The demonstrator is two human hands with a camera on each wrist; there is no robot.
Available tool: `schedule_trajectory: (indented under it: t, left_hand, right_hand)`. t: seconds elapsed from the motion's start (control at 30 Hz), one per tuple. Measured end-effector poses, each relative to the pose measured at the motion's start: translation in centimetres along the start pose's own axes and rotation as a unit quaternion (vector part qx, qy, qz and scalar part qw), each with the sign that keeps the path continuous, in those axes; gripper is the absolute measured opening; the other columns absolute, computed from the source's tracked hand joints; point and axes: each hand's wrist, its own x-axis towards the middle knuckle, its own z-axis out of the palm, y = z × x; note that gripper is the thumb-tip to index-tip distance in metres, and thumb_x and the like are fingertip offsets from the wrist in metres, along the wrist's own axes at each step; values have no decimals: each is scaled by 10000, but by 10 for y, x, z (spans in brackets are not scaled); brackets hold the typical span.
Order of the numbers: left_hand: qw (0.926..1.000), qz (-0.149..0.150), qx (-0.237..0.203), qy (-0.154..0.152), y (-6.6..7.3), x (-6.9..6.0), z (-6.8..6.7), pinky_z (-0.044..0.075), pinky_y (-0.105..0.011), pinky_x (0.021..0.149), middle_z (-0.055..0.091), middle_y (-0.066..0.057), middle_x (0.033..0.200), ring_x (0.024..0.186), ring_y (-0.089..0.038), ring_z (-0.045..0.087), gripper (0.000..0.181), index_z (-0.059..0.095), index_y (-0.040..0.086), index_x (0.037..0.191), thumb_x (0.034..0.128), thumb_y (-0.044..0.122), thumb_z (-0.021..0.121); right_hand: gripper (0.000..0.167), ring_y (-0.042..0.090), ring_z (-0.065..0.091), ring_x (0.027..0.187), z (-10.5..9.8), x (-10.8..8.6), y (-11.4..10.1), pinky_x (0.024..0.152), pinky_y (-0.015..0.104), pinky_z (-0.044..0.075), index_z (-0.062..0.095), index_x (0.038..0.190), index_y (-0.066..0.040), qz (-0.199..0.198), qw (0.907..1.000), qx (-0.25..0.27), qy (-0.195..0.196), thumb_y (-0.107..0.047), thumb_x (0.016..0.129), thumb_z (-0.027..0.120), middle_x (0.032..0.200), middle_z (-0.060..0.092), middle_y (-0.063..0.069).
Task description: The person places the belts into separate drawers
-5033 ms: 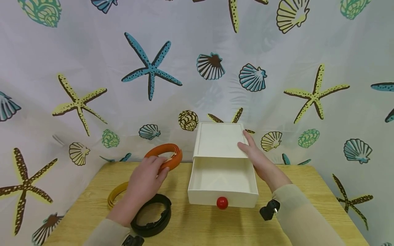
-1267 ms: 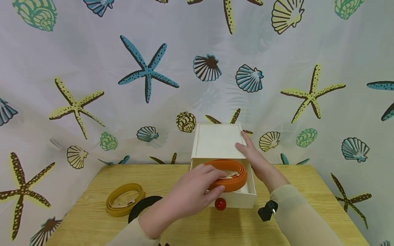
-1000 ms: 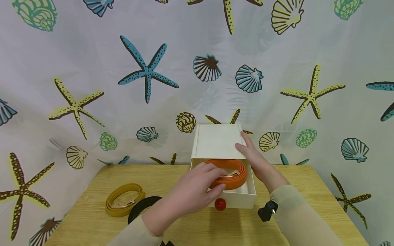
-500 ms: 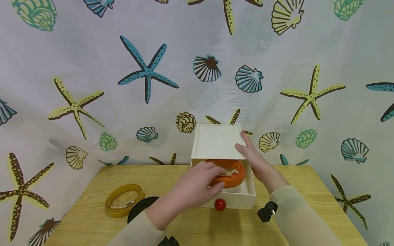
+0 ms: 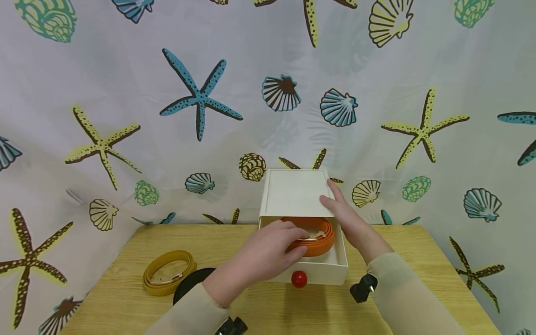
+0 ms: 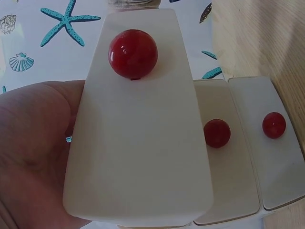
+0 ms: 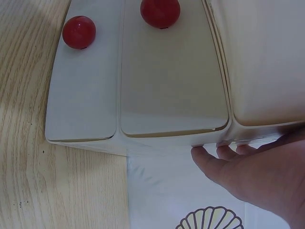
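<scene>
Left grip [image 5: 268,251] clamped, fingers inside and thumb outside, on the near-left side of a coiled orange belt [image 5: 323,244] sitting in a pulled-out white drawer [image 5: 322,273] beneath it. The belt looks light, flexible yet springy, probably apt to uncoil; pinching every layer of the coil together, away from the metal buckle [image 5: 313,237] to the right of that grip, seems safest. Right grip [image 5: 351,217], fingers and thumb apart, touches the white cabinet [image 5: 293,193] beside it.

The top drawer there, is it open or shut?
Open: the top drawer juts out past the drawer below, and the orange belt shows inside it.
</scene>
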Motion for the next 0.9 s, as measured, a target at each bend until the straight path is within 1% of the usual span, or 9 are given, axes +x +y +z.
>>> schedule_trajectory:
  t: [0.1,0.27,0.53,0.67,0.83,0.9]
  left_hand:
    - [10000,15,21,-60,-1,1,0,600,-384,933,766,1,1231,1124,-186,687,281,802,141,1315,1090,300,745]
    - [9999,-48,39,-143,-1,4,0,595,-369,909,770,16,1211,1089,-170,688,286,804,155,1323,1089,309,745]
    - [9995,-98,-26,-314,-4,8,0,577,-348,869,770,40,1143,986,-133,662,266,810,164,1313,1085,286,750]
    - [9992,-52,-74,-390,-5,10,0,567,-342,832,770,48,1085,924,-122,647,228,820,154,1275,1082,255,750]
    - [9989,-42,-109,-464,-6,12,1,571,-334,825,778,65,1046,900,-105,645,188,835,151,1225,1084,234,742]
    - [9987,-34,-152,-476,-6,12,1,565,-324,792,768,75,993,863,-102,635,168,840,149,1193,1088,223,732]
  right_hand:
    - [758,384,-14,1684,1,0,0,1295,727,49,-49,1772,-383,15,10000,1,-2,-425,1183,425,1848,-77,84]
    - [753,383,-18,1685,1,0,0,1295,727,38,-44,1774,-377,38,10000,-4,19,-418,1183,422,1849,-75,82]
    - [756,385,-33,1686,2,-1,0,1290,734,40,-40,1774,-384,48,10000,-11,43,-422,1181,427,1849,-88,77]
    - [759,384,-30,1686,1,-2,-1,1288,738,47,-40,1771,-399,75,10000,-7,56,-433,1179,433,1849,-90,70]
    - [759,383,-32,1687,1,-1,0,1292,730,39,-40,1770,-409,78,10000,4,46,-439,1178,434,1849,-93,68]
    - [759,382,-34,1687,1,-1,0,1294,727,37,-41,1770,-408,68,10000,17,42,-436,1179,433,1849,-94,68]
